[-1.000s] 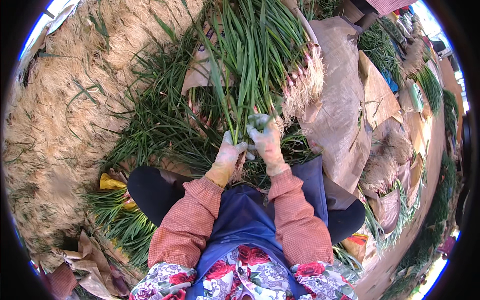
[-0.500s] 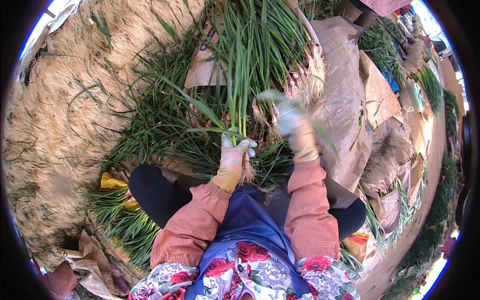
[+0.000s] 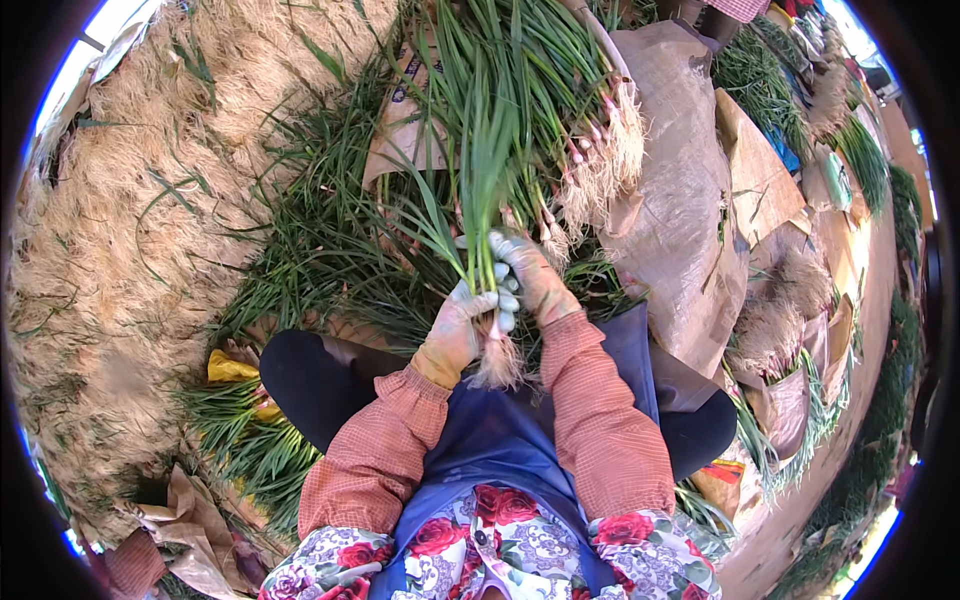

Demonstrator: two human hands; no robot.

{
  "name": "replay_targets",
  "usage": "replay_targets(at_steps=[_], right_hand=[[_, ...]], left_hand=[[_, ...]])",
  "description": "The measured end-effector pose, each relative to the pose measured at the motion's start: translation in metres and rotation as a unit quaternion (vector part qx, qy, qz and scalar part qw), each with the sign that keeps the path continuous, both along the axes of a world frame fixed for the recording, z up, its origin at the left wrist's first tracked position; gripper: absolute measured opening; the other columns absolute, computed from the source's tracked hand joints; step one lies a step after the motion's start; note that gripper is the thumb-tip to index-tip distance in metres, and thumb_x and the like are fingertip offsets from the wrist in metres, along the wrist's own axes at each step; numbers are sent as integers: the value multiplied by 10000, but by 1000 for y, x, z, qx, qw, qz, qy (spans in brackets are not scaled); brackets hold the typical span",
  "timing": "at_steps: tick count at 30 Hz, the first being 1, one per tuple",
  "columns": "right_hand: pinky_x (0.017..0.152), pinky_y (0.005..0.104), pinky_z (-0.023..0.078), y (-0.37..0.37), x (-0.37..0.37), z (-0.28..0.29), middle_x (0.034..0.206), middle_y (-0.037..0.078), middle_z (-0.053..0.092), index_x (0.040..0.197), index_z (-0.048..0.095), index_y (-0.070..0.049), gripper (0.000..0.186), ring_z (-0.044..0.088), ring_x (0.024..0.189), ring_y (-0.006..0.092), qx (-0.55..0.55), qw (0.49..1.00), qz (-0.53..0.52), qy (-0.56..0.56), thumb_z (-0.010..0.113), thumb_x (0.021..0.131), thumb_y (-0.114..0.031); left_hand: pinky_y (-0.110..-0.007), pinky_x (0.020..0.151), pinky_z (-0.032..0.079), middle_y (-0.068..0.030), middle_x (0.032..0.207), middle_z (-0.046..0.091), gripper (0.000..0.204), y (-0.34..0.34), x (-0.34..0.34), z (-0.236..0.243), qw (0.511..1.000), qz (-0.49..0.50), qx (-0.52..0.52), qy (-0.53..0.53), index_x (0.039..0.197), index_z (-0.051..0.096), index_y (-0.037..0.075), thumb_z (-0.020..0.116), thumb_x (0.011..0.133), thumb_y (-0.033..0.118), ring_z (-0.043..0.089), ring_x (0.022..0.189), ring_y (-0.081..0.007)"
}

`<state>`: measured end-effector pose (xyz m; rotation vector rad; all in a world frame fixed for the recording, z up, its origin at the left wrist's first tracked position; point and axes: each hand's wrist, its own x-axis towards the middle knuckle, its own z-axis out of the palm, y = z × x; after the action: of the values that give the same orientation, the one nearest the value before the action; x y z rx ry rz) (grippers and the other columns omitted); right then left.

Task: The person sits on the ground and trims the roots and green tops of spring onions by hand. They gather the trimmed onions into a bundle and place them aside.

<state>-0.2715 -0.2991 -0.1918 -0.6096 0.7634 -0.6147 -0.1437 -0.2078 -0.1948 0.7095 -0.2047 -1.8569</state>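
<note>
My left hand (image 3: 455, 325), in a pale, stained glove, is closed around the lower stems of a few green garlic plants (image 3: 486, 215). Their pale bulbs and stringy roots (image 3: 497, 362) hang below the fingers, above my lap. My gloved right hand (image 3: 535, 275) is curled around the same stems from the right, its fingertips close to the left hand's. Long green leaves point away from me. Just beyond lies a heap of green garlic (image 3: 545, 90), its pinkish bulbs and tan roots (image 3: 615, 150) to the right.
Dry tan roots (image 3: 130, 240) cover the ground on the left, with loose green leaves (image 3: 320, 225) beside them. A brown sheet (image 3: 670, 160) lies to the right. Green bundles (image 3: 250, 430) sit by my left knee (image 3: 308, 385); rooted bundles (image 3: 775, 335) lie farther right.
My right hand has come back left and nearer from beside the heap, and closed on the stems at my left hand. The blurred leaf it carried no longer shows there.
</note>
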Motion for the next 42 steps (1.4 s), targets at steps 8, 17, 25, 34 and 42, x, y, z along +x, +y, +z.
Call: replay_targets(at_steps=[8, 17, 25, 34, 42], right_hand=[[534, 198, 407, 34, -4, -20, 686, 25, 621, 985, 697, 5, 184, 503, 531, 83, -90, 962, -243, 83, 610, 935, -150], [481, 190, 362, 6, -43, 7, 696, 5, 638, 1057, 651, -33, 265, 497, 520, 59, -149, 957, -79, 236, 579, 955, -267], [449, 263, 392, 30, 5, -43, 710, 24, 613, 1061, 571, -24, 178, 498, 516, 101, -210, 932, -1, 296, 637, 924, -115], [393, 188, 248, 5, -47, 0, 645, -59, 508, 962, 682, -32, 305, 344, 452, 11, -52, 971, -188, 141, 625, 933, -331], [679, 247, 463, 23, 20, -16, 838, 12, 635, 1117, 618, -31, 229, 569, 740, 99, -54, 957, -280, 62, 640, 910, -128]], left_hand=[[-301, 485, 462, -94, 756, 624, 222, -9, 3, -11, 980, 53, 88, -169, 1161, 526, 23, 538, 940, 44, 563, 567, -189], [-318, 523, 409, -63, 737, 580, 359, -4, -1, -22, 997, 56, 53, 2, 1270, 520, 6, 570, 945, 150, 478, 543, -164], [-339, 462, 481, -94, 739, 616, 145, -7, 4, -13, 964, -15, 149, -222, 1075, 522, 61, 571, 943, 95, 569, 519, -218], [-274, 398, 311, -1, 600, 476, 253, 8, 6, -23, 996, 41, 73, -24, 1156, 561, 75, 570, 966, 242, 373, 409, -118], [-312, 424, 386, -26, 663, 528, 209, 1, -8, -22, 990, 54, 96, -85, 1043, 581, 47, 552, 970, 241, 458, 477, -176]])
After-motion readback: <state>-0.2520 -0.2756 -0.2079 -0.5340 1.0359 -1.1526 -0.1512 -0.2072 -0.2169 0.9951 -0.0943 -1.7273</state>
